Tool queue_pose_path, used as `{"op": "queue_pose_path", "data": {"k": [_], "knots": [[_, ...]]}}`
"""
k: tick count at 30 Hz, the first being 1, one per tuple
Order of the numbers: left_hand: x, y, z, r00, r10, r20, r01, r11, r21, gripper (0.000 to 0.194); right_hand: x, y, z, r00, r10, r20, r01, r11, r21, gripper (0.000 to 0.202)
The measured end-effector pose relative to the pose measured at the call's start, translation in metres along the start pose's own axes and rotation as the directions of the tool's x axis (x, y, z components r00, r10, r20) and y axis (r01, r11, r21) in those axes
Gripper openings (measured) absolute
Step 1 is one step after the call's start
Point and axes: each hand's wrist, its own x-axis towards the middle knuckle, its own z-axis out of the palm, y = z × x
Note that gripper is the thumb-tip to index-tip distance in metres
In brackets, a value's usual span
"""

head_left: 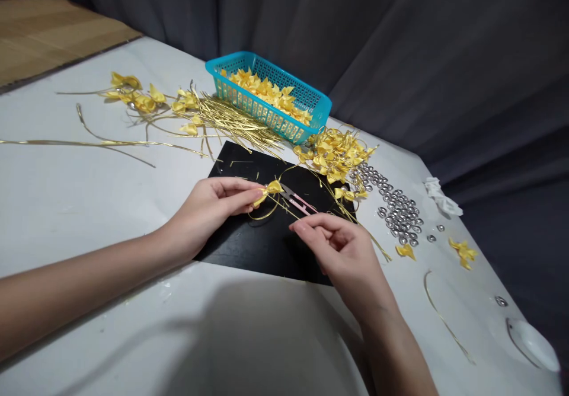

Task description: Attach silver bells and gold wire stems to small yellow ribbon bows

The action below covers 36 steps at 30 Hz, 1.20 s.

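Note:
My left hand (222, 206) pinches a small yellow ribbon bow (273, 187) between thumb and fingertips, above a black mat (249, 248). A thin gold cord (284, 207) runs from the bow, with a loop of it hanging below. The thumb and forefinger of my right hand (333, 242) are closed on the end of this cord. Small scissors (299, 199) with pink handles appear just beyond my right fingertips, their blades pointing at the bow. Whether they rest on the mat cannot be made out.
Behind the mat, a blue basket (267, 102) holds many yellow bows. Gold cords (235, 123) lie before it, with a pile of corded bows (333, 153) to the right. Silver beads (402, 215), loose bows (463, 252) and a white round object (533, 344) lie further right. Dark curtain (400, 46) hangs behind.

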Motion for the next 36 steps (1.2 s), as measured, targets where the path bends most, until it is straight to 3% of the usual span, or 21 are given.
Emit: {"op": "queue_pose_path", "data": {"k": [2,5,9,11,16,19,22,26,29,32,34,36], "knots": [[0.001,0.000,-0.001,0.999,-0.002,-0.037,0.003,1.000,0.021,0.008,-0.001,-0.004,-0.008,0.999,-0.022,0.026,0.023,0.999,-0.037,0.023],[0.002,-0.001,-0.002,0.999,0.005,-0.039,-0.001,0.995,0.104,0.012,-0.004,-0.012,-0.023,0.987,0.007,0.159,0.007,0.996,-0.089,0.020],[0.003,-0.002,-0.002,0.999,0.019,-0.048,-0.011,0.985,0.172,0.015,-0.011,-0.019,-0.040,0.965,0.025,0.262,-0.008,0.998,-0.066,0.018],[0.003,-0.002,-0.002,0.999,0.021,-0.049,-0.011,0.982,0.189,0.015,-0.013,-0.021,-0.046,0.954,0.033,0.297,-0.015,0.998,-0.062,0.010],[0.002,-0.001,-0.001,0.999,0.028,-0.041,-0.018,0.973,0.232,0.015,-0.019,-0.019,-0.059,0.940,0.066,0.335,-0.060,0.998,-0.028,0.016],[0.002,-0.001,-0.001,0.999,0.034,-0.032,-0.025,0.969,0.247,0.014,-0.024,-0.015,-0.066,0.927,0.020,0.373,-0.034,0.999,0.032,0.010],[0.002,-0.001,-0.001,0.999,0.032,-0.011,-0.028,0.968,0.251,0.014,-0.029,-0.013,-0.069,0.894,-0.080,0.440,0.010,0.987,0.159,0.033],[0.001,0.000,0.000,0.999,0.043,0.014,-0.045,0.961,0.274,0.017,-0.026,-0.014,-0.057,0.924,0.034,0.381,-0.121,0.970,0.209,0.009],[-0.002,0.000,0.001,0.997,0.065,0.038,-0.073,0.955,0.289,0.018,-0.019,-0.014,-0.041,0.954,0.037,0.296,-0.098,0.976,0.194,0.011],[-0.006,-0.002,0.003,0.995,0.062,0.079,-0.082,0.952,0.294,0.018,-0.010,-0.012,-0.025,0.979,-0.083,0.184,0.066,0.993,0.099,0.005],[-0.008,-0.004,0.004,0.990,0.042,0.137,-0.082,0.952,0.295,0.018,-0.006,-0.009,-0.017,0.971,-0.219,0.098,0.219,0.976,0.008,0.006],[-0.010,-0.006,0.004,0.978,0.026,0.205,-0.087,0.952,0.295,0.019,-0.003,-0.006,-0.012,0.954,-0.294,0.056,0.297,0.953,-0.061,0.011]]}}
